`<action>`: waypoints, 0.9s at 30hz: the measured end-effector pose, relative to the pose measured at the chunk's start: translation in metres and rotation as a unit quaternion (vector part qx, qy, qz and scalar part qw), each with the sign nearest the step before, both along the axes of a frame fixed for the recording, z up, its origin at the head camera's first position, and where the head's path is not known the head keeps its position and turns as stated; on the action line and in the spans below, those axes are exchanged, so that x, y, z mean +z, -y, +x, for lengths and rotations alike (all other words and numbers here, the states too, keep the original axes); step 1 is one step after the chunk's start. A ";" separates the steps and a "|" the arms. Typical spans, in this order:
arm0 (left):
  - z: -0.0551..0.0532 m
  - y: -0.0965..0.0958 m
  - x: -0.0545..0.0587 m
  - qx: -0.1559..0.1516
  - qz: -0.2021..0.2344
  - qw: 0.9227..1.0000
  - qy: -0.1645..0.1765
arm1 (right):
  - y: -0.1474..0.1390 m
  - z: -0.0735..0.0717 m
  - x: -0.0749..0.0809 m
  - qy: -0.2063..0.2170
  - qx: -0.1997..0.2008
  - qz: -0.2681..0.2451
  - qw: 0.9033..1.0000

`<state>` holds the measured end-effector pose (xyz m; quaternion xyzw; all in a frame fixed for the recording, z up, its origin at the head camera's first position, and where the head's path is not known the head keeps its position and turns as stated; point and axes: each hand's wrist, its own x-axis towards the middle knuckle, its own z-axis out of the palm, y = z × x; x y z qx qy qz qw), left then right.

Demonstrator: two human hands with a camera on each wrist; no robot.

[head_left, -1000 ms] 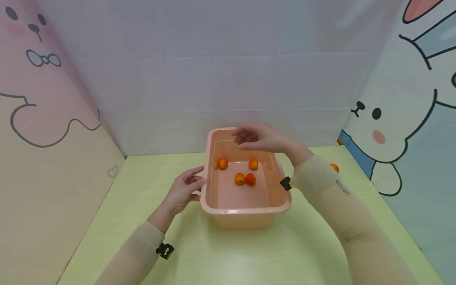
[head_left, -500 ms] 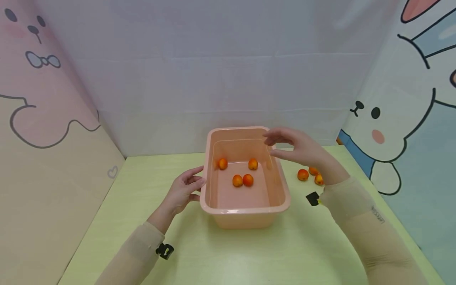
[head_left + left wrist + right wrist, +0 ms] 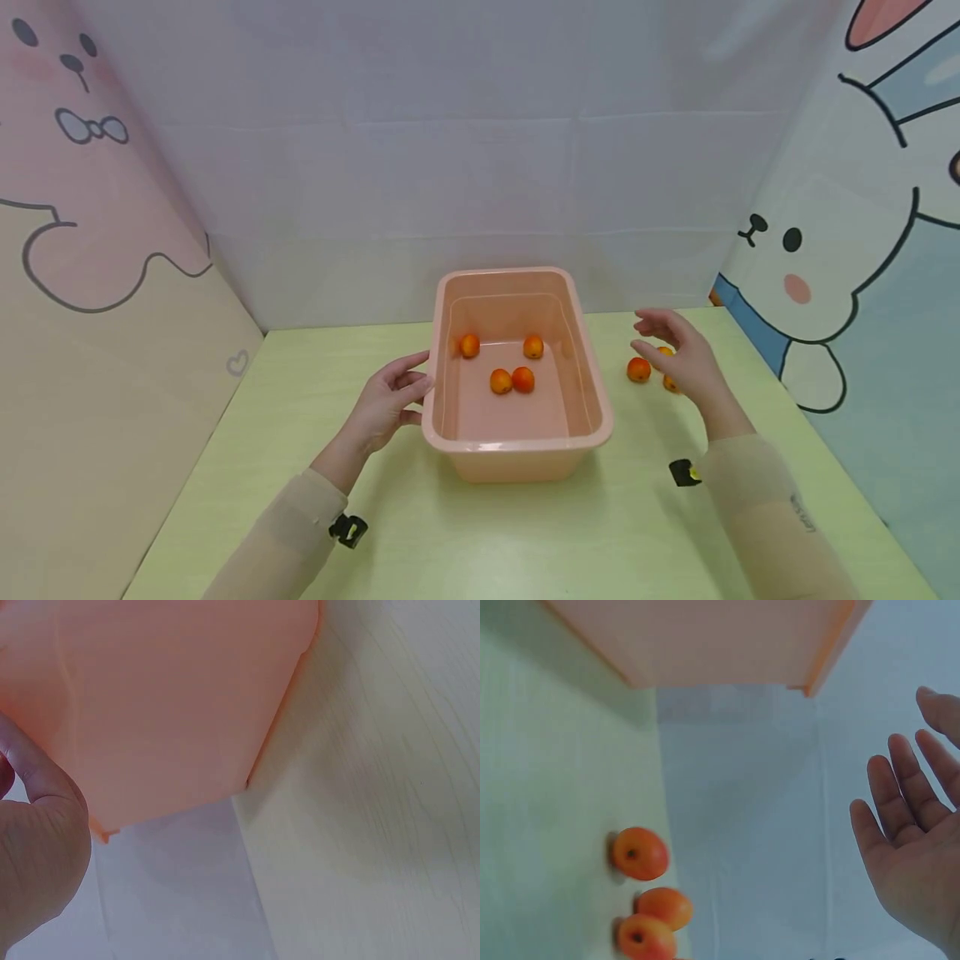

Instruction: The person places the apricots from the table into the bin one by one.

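R hand (image 3: 686,358): grip loose & wide, thumb well apart from the lightly bent fingers, nothing in it. It hangs over the table (image 3: 390,542) to the R of the tub, back of hand up in the head view, & partly covers two small orange fruits there – the rear fruit (image 3: 664,351) and the near fruit (image 3: 671,384). A third, the tub-side fruit (image 3: 638,370), shows whole just L of them. R wrist view has all 3 lying on the table, hand clear of them.

L hand (image 3: 386,404): at L side of the pink tub (image 3: 517,446), thumb on the rim, other fingers reaching to the outer side below it. Can't tell how far they curl under the lip, so can't tell if the grip is closed on it.

Tub sits on the table, long side running away from the person, w/ 4 fruits on its floor: back-L fruit (image 3: 469,346) by the L wall, back-R fruit (image 3: 533,347) twd the R wall, & a pair nearer the middle, side by side – L middle fruit (image 3: 501,382), R middle fruit (image 3: 522,380).

Both arms in beige sleeves, R sleeve (image 3: 772,508) w/ small dark lettering; black clip (image 3: 684,472) at R wrist, another black clip (image 3: 348,530) at L.

Behind: pale back wall (image 3: 465,175); cartoon rabbit (image 3: 847,258) on R wall.
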<state>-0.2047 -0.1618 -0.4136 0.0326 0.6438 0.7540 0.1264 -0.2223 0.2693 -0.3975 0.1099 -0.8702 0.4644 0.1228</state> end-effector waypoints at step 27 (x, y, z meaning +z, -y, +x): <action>0.002 -0.001 0.000 0.002 -0.001 1.000 -0.002 | -0.074 -0.009 -0.100 0.130 -0.062 -0.015 0.989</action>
